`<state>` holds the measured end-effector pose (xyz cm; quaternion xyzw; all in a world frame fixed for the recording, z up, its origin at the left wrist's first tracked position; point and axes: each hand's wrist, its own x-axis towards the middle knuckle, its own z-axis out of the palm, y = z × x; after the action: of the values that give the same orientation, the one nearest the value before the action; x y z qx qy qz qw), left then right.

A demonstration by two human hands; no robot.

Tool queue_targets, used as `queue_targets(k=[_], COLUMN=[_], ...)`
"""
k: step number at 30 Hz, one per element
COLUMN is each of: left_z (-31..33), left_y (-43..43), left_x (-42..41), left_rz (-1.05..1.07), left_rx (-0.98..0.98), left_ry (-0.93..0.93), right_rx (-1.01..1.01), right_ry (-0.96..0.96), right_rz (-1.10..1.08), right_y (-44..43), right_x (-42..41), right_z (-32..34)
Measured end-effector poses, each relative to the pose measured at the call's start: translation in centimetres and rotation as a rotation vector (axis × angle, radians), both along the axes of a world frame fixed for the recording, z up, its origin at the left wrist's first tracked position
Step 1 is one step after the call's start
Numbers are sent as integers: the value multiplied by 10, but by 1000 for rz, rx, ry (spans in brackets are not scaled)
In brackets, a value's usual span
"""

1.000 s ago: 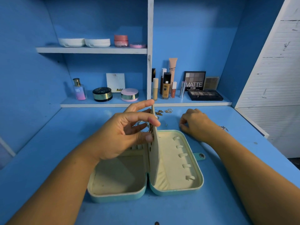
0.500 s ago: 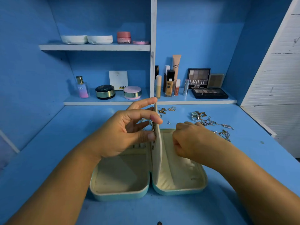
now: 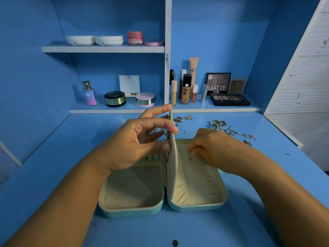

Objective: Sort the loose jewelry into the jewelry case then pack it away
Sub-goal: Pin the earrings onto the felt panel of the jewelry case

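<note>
A mint-green jewelry case (image 3: 131, 212) with cream lining lies open flat on the blue desk. Its middle divider panel (image 3: 173, 157) stands upright, held between the thumb and fingers of my left hand (image 3: 140, 145). My right hand (image 3: 211, 148) hovers over the right half of the case with curled fingers, pinching a small earring (image 3: 190, 158) at the lining. Loose gold earrings (image 3: 183, 118) lie behind the case. A pile of chains and rings (image 3: 231, 131) lies at the right, and a tiny stud (image 3: 185, 132) sits between them.
A low shelf (image 3: 160, 110) at the back carries a perfume bottle (image 3: 89, 93), compacts, foundation tubes and eyeshadow palettes (image 3: 229, 99). An upper shelf (image 3: 103, 49) holds jars. A white slatted panel (image 3: 306, 82) bounds the right side. A dark spot (image 3: 175, 242) marks the desk's front.
My right hand came back from the jewelry pile at the right and moved over the case's right half, now pinching a small earring. My left hand kept hold of the upright divider.
</note>
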<state>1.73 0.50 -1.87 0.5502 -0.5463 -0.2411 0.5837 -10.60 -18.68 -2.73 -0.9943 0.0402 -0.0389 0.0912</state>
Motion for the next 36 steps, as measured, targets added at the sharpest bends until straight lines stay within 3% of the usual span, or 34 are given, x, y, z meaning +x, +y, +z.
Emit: queue_targets(k=[12, 20, 22, 24, 26, 28, 31, 36], left_z=[0, 0, 1, 1, 2, 2, 2, 2], left_y=[1, 1, 1, 2, 2, 2, 2, 3], left_x=[1, 2, 1, 1, 2, 2, 2, 3], left_rz=[1, 1, 2, 3, 4, -3, 3, 2], left_rx=[15, 6, 2, -2, 2, -1, -1, 3], left_ry=[-10, -4, 2, 2, 2, 12, 10, 15], right_rx=[84, 16, 241, 606, 951, 1167, 1307, 1374], right_ry=[21, -135, -281, -413, -499, -569, -593, -639], right_rz=[52, 61, 44, 20, 94, 184, 224, 160], right_y=[-2, 4, 7, 15, 30, 45, 58, 66], right_x=[-2, 0, -2, -6, -10, -12, -12, -11], right_z=[-2, -13, -9, -3, 2, 1, -6, -17])
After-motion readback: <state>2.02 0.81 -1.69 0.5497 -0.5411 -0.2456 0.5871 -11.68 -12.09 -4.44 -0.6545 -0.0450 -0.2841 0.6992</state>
